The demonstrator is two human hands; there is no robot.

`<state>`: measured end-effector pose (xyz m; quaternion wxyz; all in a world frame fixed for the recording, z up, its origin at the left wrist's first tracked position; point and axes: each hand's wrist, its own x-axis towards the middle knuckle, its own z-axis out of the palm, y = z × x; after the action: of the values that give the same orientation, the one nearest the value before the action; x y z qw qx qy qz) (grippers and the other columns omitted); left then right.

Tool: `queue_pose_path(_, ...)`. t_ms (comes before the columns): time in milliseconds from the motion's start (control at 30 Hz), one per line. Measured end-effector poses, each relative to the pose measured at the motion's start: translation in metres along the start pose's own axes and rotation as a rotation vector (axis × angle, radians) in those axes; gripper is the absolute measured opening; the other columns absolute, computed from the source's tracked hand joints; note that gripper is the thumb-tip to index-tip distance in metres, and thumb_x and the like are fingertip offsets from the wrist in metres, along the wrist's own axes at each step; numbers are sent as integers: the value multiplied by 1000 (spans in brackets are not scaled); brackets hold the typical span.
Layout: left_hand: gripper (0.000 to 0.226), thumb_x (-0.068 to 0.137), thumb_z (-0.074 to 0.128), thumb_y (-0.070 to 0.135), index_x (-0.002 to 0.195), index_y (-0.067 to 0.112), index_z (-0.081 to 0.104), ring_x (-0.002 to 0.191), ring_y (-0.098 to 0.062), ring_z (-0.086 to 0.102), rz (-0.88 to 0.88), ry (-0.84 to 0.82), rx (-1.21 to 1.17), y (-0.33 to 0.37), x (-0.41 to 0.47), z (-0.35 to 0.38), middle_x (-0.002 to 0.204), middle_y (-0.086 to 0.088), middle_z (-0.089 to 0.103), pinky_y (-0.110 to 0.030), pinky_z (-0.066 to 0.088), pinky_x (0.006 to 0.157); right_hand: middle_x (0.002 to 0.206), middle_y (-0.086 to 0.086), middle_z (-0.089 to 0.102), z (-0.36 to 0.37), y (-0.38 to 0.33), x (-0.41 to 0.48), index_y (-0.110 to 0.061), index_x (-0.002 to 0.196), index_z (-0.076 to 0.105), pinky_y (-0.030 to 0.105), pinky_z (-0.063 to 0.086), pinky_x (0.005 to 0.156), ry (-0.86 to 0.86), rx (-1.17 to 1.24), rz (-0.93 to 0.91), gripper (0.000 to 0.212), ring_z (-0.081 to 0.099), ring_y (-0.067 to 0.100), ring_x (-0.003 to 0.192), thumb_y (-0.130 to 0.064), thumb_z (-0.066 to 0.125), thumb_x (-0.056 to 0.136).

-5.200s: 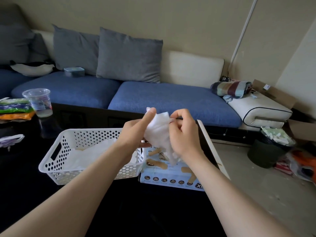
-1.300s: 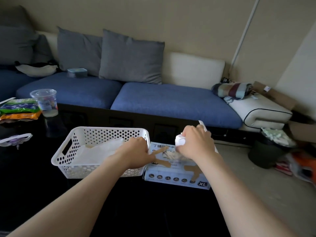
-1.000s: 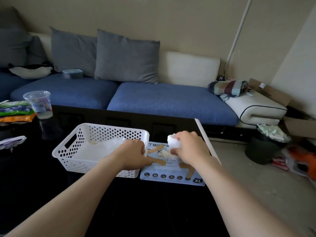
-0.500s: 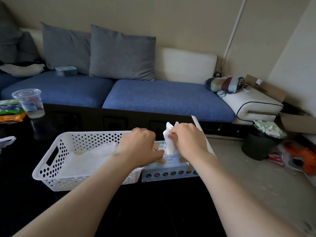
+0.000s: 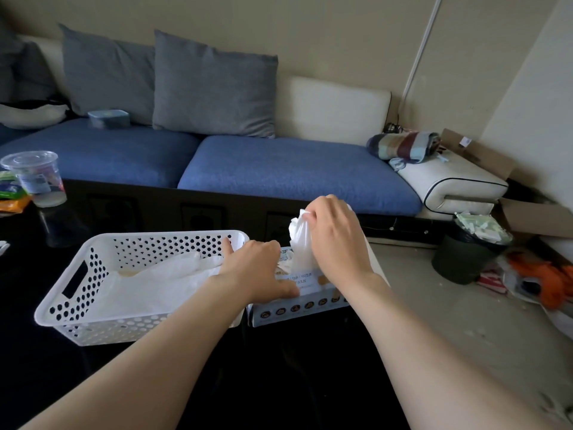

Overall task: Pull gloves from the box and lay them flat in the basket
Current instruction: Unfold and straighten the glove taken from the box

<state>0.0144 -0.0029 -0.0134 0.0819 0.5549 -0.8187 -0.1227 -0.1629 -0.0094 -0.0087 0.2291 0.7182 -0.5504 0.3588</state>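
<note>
A pale blue glove box (image 5: 297,308) lies on the black table just right of a white perforated basket (image 5: 80,311). White gloves (image 5: 148,283) lie spread inside the basket. My right hand (image 5: 336,240) pinches a white glove (image 5: 299,243) and holds it stretched up above the box's opening, its lower end still at the box. My left hand (image 5: 257,271) rests flat on the box top beside the basket's right wall, fingers spread.
A clear plastic cup (image 5: 35,178) and snack packets (image 5: 9,193) stand at the table's far left. A blue sofa (image 5: 279,169) with grey cushions runs behind. On the floor to the right are a dark bin (image 5: 465,252) and scattered clutter.
My right hand has lifted higher, drawing the white glove further up out of the box. My left hand has stayed pressed on the box top.
</note>
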Motion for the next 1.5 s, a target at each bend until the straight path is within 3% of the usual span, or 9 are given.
queue_pose_path(233, 34, 90, 69, 48, 100, 16, 67, 102, -22, 60, -25, 42, -72, -2, -3, -13, 104, 4, 64, -46, 41, 99, 106, 0, 57, -21, -24, 20, -8, 115, 53, 12, 37, 78, 188, 478, 279, 13, 49, 11, 88, -16, 43, 114)
queue_pose_path(333, 14, 97, 56, 11, 92, 12, 69, 82, -18, 65, -113, 159, -471, -10, -6, -28, 91, 0, 70, -30, 49, 70, 100, -1, 58, -23, -35, 19, -9, 116, 51, 12, 38, 74, 133, 534, 253, 11, 49, 10, 82, -16, 43, 114)
queue_pose_path(567, 46, 97, 36, 20, 111, 2, 75, 98, -34, 71, -216, 173, -1525, -32, -23, -56, 103, -15, 78, -46, 57, 93, 74, -14, 51, -25, -57, 19, -18, 107, 45, 22, 32, 56, -29, 588, 151, 8, 54, 3, 65, -21, 50, 112)
queue_pose_path(667, 41, 100, 58, 49, 106, 13, 79, 99, -29, 75, -288, 242, -1376, -41, -25, -57, 105, -9, 80, -45, 61, 90, 74, -11, 52, -23, -66, 17, -21, 102, 44, 23, 37, 56, -126, 602, 142, 13, 55, 6, 67, -23, 55, 109)
queue_pose_path(900, 15, 95, 75, 32, 93, 19, 82, 81, -18, 71, -210, 506, -1204, -60, -37, -62, 91, -8, 78, -36, 59, 68, 64, -9, 48, -24, -87, 23, -14, 68, 47, 24, 34, 56, -348, 683, 285, 26, 41, 9, 60, -12, 71, 77)
queue_pose_path(1100, 16, 98, 67, 25, 95, 16, 80, 71, -20, 68, -266, 507, -1306, -66, -47, -76, 84, -8, 75, -37, 54, 61, 97, -1, 78, -27, -98, 33, -29, 109, 69, 29, 55, 72, -531, 1013, 592, 31, 72, 12, 81, -16, 80, 83)
queue_pose_path(1200, 15, 94, 68, 22, 97, 10, 76, 76, -25, 65, -373, 529, -1335, -73, -50, -82, 86, -8, 71, -35, 50, 64, 93, 9, 81, -29, -95, 35, -15, 93, 82, 38, 57, 80, -618, 1045, 580, 5, 75, 21, 84, -17, 79, 89)
queue_pose_path(1300, 9, 94, 68, 23, 98, 15, 66, 85, -24, 67, -479, 506, -1341, -79, -56, -86, 97, -8, 69, -34, 51, 65, 94, 14, 81, -31, -94, 36, -2, 96, 79, 40, 59, 82, -678, 1149, 606, 16, 76, 26, 83, -17, 79, 93)
queue_pose_path(1500, 21, 90, 80, 41, 94, 21, 81, 93, -22, 73, -395, 436, -1126, -101, -67, -86, 93, -2, 78, -39, 63, 81, 98, 10, 83, -26, -99, 37, -13, 113, 75, 38, 61, 73, -790, 1117, 582, 20, 78, 25, 85, -23, 80, 97)
